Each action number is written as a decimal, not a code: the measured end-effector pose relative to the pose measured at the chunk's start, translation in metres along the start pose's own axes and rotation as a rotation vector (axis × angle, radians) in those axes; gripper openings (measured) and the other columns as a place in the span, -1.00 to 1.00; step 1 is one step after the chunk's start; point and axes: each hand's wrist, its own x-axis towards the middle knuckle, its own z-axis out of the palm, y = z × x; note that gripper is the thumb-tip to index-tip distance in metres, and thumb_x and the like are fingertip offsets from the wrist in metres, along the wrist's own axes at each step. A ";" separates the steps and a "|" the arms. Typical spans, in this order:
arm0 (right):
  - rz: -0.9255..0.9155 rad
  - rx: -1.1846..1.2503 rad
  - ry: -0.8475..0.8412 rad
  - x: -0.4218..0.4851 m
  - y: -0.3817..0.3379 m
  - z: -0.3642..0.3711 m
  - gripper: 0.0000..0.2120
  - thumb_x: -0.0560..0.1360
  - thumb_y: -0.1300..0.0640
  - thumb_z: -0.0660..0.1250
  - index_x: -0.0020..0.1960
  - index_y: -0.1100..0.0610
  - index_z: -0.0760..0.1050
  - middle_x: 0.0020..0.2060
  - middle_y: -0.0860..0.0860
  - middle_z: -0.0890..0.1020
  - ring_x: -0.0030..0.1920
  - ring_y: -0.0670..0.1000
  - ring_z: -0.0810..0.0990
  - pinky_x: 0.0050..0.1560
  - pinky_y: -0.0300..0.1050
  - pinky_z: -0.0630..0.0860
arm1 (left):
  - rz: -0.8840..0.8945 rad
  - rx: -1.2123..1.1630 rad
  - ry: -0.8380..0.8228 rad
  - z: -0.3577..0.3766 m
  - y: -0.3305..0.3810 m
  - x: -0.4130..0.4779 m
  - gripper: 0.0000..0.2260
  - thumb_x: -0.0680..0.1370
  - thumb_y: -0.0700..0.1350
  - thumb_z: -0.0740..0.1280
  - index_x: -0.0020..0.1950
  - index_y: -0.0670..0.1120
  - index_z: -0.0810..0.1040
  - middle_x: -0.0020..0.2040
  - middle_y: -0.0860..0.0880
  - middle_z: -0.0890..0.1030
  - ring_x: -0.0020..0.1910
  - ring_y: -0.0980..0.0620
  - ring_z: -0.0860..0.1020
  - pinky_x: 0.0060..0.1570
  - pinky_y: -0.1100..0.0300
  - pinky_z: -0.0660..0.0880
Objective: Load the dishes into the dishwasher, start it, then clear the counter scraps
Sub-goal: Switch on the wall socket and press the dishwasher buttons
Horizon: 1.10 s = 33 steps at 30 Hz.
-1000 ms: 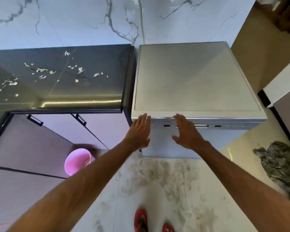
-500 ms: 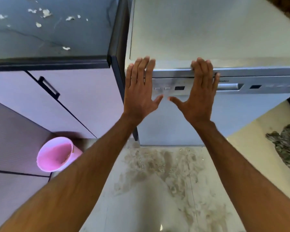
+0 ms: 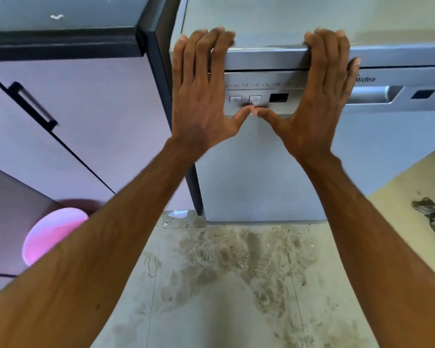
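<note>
Bracing against the dishwasher [image 3: 261, 172], we lay our left hand [image 3: 201, 96] and right hand [image 3: 319, 96] on its upper front. The fingers [image 3: 204, 46] are close together and hooked over the top edge, and the thumbs meet just under the two buttons [image 3: 245, 99]. The door looks closed, so we judge this hold is meant to seat it firmly or steady the machine before we start it. The handle recess [image 3: 372, 95] sits just beside our right hand. No dishes are in view. One scrap [image 3: 57, 16] lies on the dark counter [image 3: 91, 11] to the left, a job not yet done.
</note>
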 end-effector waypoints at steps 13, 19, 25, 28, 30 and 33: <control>0.059 -0.037 -0.102 -0.002 -0.004 -0.016 0.01 0.41 -0.43 0.35 0.58 0.24 0.20 0.57 0.20 0.22 0.59 0.24 0.13 0.59 0.25 0.00 | 0.162 0.005 -0.112 -0.023 -0.041 -0.002 -0.28 0.50 0.36 0.27 0.54 -0.02 0.29 0.52 -0.18 0.31 0.53 -0.23 0.21 0.47 -0.30 0.09; 0.103 -0.010 -0.089 -0.004 -0.017 -0.015 0.08 0.37 -0.48 0.33 0.59 0.26 0.17 0.58 0.19 0.21 0.60 0.25 0.11 0.59 0.23 0.03 | 0.121 -0.125 -0.217 -0.032 -0.049 -0.001 -0.27 0.50 0.32 0.33 0.55 -0.04 0.29 0.51 -0.18 0.29 0.52 -0.23 0.20 0.51 -0.09 0.22; 0.025 -0.046 -0.086 -0.004 -0.001 -0.022 0.02 0.41 -0.49 0.30 0.58 0.21 0.22 0.57 0.13 0.27 0.59 0.19 0.18 0.55 0.13 0.12 | 0.074 -0.196 -0.144 -0.029 -0.047 -0.003 -0.37 0.56 0.26 0.34 0.51 -0.07 0.36 0.49 -0.16 0.34 0.51 -0.23 0.24 0.51 -0.05 0.22; 0.016 -0.033 -0.096 -0.003 0.004 -0.024 -0.04 0.42 -0.42 0.35 0.58 0.19 0.24 0.57 0.11 0.28 0.59 0.16 0.18 0.52 0.04 0.10 | 0.055 -0.194 -0.118 -0.025 -0.043 -0.005 -0.38 0.55 0.26 0.33 0.51 -0.04 0.36 0.48 -0.15 0.35 0.50 -0.22 0.25 0.48 -0.06 0.28; 0.019 -0.016 -0.095 -0.003 0.004 -0.023 -0.05 0.42 -0.37 0.38 0.58 0.20 0.24 0.57 0.12 0.28 0.59 0.16 0.18 0.52 -0.03 0.05 | 0.042 -0.175 -0.102 -0.023 -0.041 -0.005 -0.38 0.55 0.26 0.33 0.51 -0.02 0.36 0.47 -0.14 0.36 0.49 -0.21 0.26 0.46 -0.06 0.31; 0.021 0.002 -0.093 -0.003 0.004 -0.021 -0.07 0.45 -0.37 0.35 0.57 0.22 0.24 0.57 0.13 0.27 0.59 0.17 0.17 0.51 -0.08 -0.02 | 0.031 -0.157 -0.076 -0.023 -0.036 -0.007 -0.39 0.55 0.25 0.32 0.50 -0.03 0.37 0.46 -0.14 0.37 0.49 -0.20 0.26 0.43 -0.07 0.36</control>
